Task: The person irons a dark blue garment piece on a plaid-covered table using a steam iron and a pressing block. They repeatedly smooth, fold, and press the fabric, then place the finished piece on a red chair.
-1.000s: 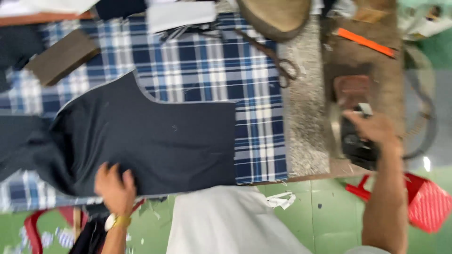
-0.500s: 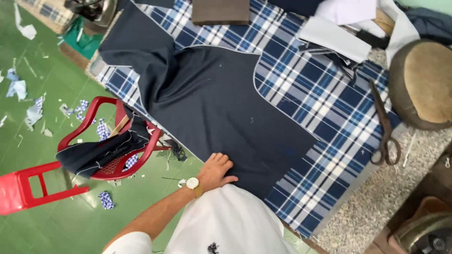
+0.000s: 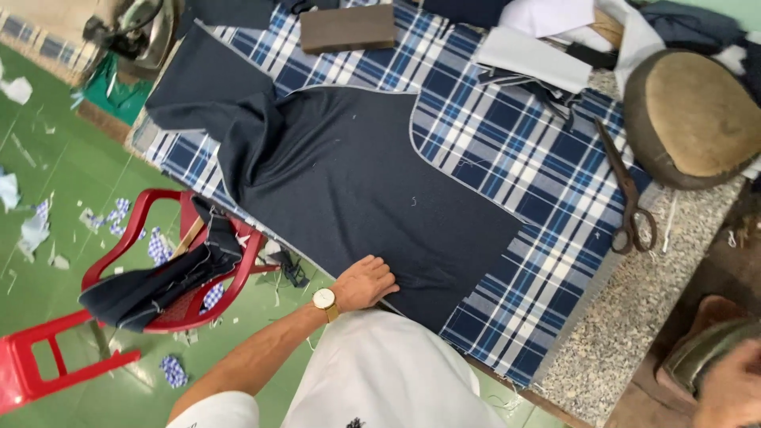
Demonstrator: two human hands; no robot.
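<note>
The left hand (image 3: 366,283) lies flat, fingers spread, on the near edge of the dark navy cloth (image 3: 349,174) spread mid-frame over the plaid-covered bench (image 3: 507,166). The right hand (image 3: 733,392), lower right corner, is mostly cut off; its grip cannot be told. Scissors (image 3: 626,194) lie at right.

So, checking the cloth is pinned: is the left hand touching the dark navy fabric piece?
Touching: head view shows left hand lying flat on the dark navy fabric piece.

Right hand (image 3: 733,392) cut off at bottom-right picture corner, grip unreadable; metal object (image 3: 701,357) under it only part seen. Iron (image 3: 131,32) off surface's far-left corner, blurred, clipped by top edge. Dark cloth (image 3: 349,182) near edge hidden under left hand (image 3: 366,283). Red chair (image 3: 119,293) seat buried under fabric.
</note>
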